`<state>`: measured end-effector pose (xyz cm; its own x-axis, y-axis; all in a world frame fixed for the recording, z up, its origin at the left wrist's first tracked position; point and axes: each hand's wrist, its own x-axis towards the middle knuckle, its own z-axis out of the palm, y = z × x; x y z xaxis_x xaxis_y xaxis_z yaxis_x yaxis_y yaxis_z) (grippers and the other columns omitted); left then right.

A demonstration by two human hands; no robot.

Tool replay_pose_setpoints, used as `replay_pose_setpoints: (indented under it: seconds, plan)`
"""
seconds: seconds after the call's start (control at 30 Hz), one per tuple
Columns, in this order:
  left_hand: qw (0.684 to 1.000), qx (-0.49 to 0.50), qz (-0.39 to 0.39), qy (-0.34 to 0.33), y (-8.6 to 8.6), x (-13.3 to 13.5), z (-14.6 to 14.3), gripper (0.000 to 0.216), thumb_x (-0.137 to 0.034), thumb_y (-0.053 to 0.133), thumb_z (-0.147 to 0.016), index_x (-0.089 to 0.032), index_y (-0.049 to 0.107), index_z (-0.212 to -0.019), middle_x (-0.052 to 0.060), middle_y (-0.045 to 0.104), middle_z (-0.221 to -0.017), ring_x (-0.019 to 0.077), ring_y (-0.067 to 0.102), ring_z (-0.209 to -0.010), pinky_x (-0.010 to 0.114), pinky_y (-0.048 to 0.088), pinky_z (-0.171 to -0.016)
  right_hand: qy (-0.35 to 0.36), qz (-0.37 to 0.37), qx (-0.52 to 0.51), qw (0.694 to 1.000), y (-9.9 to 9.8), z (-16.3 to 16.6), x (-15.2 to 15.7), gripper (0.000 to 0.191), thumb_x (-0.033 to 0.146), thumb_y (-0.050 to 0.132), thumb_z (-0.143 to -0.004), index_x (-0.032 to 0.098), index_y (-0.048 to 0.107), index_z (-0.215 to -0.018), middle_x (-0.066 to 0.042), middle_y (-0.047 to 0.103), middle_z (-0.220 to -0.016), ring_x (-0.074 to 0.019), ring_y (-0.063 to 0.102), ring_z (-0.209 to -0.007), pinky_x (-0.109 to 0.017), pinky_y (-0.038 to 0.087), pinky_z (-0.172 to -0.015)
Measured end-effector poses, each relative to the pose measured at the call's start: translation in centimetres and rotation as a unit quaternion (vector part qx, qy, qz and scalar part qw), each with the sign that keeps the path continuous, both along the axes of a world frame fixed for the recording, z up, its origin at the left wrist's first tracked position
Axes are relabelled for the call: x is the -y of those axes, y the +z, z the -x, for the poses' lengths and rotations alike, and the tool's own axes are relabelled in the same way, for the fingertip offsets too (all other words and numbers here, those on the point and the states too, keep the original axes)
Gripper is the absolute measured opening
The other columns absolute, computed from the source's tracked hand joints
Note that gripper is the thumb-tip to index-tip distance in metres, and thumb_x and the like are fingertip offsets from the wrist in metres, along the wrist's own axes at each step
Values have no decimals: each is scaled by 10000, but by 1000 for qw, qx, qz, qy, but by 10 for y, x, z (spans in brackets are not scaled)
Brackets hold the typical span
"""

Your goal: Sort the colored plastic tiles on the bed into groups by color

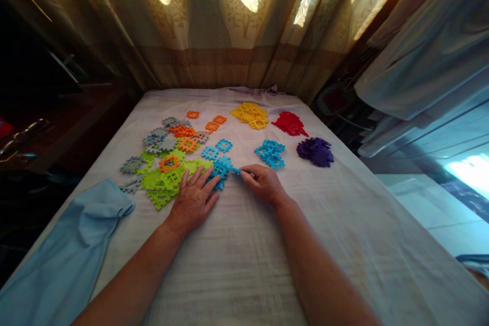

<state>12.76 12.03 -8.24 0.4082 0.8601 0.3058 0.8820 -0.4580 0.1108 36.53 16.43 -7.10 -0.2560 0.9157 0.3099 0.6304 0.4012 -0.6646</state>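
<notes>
My left hand (194,196) lies flat with its fingers spread, its tips at the edge of the green toothed building tiles (162,183) and on some blue tiles (221,167). To its right, my right hand (263,181) pinches a blue tile (234,170) between thumb and fingers, at the side of those blue tiles. Just beyond are two loose blue window-shaped tiles (223,145). A separate blue pile (270,153) sits past my right hand. Orange tiles (187,144) and grey tiles (156,140) lie mixed with the green ones on the left.
A yellow pile (250,114), a red pile (290,123) and a purple pile (315,151) lie towards the back right of the cloth-covered table (229,275). Light blue fabric (76,244) drapes over the left edge. Curtains (206,25) hang behind the table.
</notes>
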Motion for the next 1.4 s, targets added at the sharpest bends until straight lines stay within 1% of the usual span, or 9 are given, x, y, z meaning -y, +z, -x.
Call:
replay_pose_setpoints:
  seconds: [0.17,0.27,0.43,0.57,0.87,1.0,1.1,1.23,1.4]
  plan:
    - [1000,20,-15,7,0,0,1,371,-372,482,-933,-244,649,-1239,113,479,-1503,331,367,-1430,609,238,-1171,-233,-105,-28,966,-5,-27,-11,364,419,449,-902,206,717,-778,-63,727,-782,-185,648,-734,-292,492,-742]
    - [999,23,-24,12,0,0,1,358,-364,481,-932,-223,659,-1208,128,490,-1491,334,380,-1421,611,240,-1169,-358,-95,-59,927,-11,-53,-18,419,480,425,-887,191,709,-781,-56,696,-705,-184,611,-668,-286,463,-677]
    - [999,27,-33,32,0,0,1,356,-365,480,-924,-209,658,-1190,134,501,-1478,333,389,-1412,601,239,-1174,-418,-41,-92,903,-21,-73,-23,418,505,463,-847,174,717,-836,-54,681,-671,-199,588,-636,-295,431,-635]
    - [997,22,-40,63,1,0,1,373,-386,479,-922,-188,653,-1187,155,514,-1461,341,402,-1402,597,228,-1176,-417,-25,-68,906,-22,-70,-22,350,417,496,-859,156,724,-909,-71,688,-744,-187,571,-658,-300,411,-657]
    - [996,29,-37,80,1,0,2,392,-421,482,-916,-181,628,-1189,166,518,-1455,358,411,-1392,624,226,-1160,-388,-88,-24,917,-11,-55,-16,299,283,491,-902,113,702,-1029,-124,626,-971,-164,535,-716,-324,434,-768]
    - [997,42,-32,62,0,-1,2,335,-415,485,-919,-179,630,-1107,165,547,-1427,341,458,-1359,598,259,-1157,-243,-149,21,958,-9,-19,-12,266,242,490,-901,178,697,-1055,-106,660,-1049,-210,604,-955,-350,462,-917]
    - [996,55,-30,57,-1,-1,2,297,-412,505,-912,-194,617,-1080,158,574,-1397,317,508,-1314,583,284,-1150,-120,-131,77,981,-11,12,-7,330,225,558,-860,201,670,-1169,-113,644,-1241,-238,549,-1184,-396,406,-1056]
    - [996,62,-35,55,-2,-2,2,256,-400,532,-902,-205,599,-1054,152,582,-1387,304,529,-1292,585,299,-1142,-63,-57,132,988,-8,39,-8,485,222,598,-832,198,595,-1316,-135,518,-1445,-277,432,-1348,-463,350,-1112]
    - [995,83,-35,53,-2,-2,2,227,-393,568,-879,-205,589,-1006,163,573,-1396,317,527,-1296,599,309,-1135,-13,13,154,988,2,50,-26,550,200,594,-822,211,562,-1371,-126,485,-1483,-277,413,-1374,-466,347,-1114]
